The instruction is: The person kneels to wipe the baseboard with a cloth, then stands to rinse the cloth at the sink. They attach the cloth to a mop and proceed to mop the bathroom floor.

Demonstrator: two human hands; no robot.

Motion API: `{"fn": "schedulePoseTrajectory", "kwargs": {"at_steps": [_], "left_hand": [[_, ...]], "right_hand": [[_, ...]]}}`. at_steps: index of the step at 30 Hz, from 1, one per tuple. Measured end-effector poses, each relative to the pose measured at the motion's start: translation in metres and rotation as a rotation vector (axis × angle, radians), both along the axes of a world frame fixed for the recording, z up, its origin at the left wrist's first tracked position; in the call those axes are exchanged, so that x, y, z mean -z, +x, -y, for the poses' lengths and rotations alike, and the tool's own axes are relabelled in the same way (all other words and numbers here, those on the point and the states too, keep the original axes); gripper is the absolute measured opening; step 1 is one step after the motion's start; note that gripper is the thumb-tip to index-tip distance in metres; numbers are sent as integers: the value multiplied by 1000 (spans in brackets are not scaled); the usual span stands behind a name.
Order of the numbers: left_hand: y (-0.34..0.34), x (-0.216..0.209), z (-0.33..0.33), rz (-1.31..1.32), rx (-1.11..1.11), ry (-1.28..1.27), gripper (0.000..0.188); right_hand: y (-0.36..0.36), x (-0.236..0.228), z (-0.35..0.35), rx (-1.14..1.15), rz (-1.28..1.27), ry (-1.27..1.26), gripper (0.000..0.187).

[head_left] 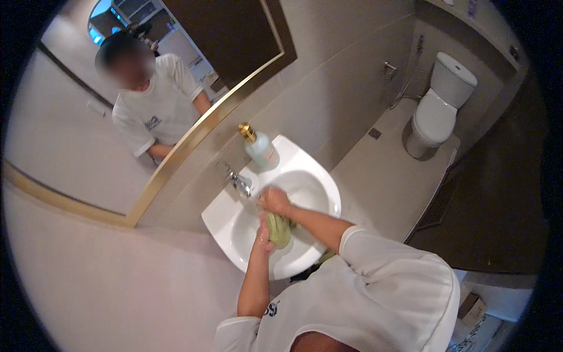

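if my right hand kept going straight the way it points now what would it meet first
Probably the chrome tap: your right hand points up and left toward it, though depth is unclear here, so it might pass underneath.

Cloth (pixel 280 232) yellow-green, darker in folds. Washbasin (pixel 309 189) bright white. Tap (pixel 240 185) silver. Pump bottle (pixel 262 154) pale blue-green, pump head (pixel 247 132) gold. Mirror frame (pixel 172 158) gold. Shirt (pixel 404 281) white, small dark print (pixel 271 309) on chest. Left wall (pixel 105 281) pale pinkish beige. Tiled wall (pixel 346 76) grey-brown, thin lighter joint lines. Floor (pixel 375 170) dull beige; drain cover (pixel 375 134) dark. Toilet (pixel 435 117) white. Broad surface (pixel 487 211) at right dark brown. Box (pixel 472 309) at lower right tan-brown.
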State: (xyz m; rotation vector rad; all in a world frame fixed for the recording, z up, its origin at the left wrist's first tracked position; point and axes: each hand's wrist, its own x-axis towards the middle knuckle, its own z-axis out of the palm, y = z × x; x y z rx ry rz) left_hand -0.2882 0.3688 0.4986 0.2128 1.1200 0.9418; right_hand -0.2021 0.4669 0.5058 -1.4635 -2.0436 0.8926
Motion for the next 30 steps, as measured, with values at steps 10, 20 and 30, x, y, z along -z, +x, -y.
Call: {"fn": "schedulePoseTrajectory", "kwargs": {"at_steps": [10, 20, 30], "left_hand": [[-8, -61, 16, -420, -31, 153, 33], [-37, -124, 14, 22, -329, 417, 34], [-22, 79, 0, 815, -352, 523, 27]], "right_hand": [[11, -39, 16, -326, -248, -70, 45], [50, 20, 18, -426, 33, -384, 46], [-26, -25, 100, 135, -661, 56, 19]]}}
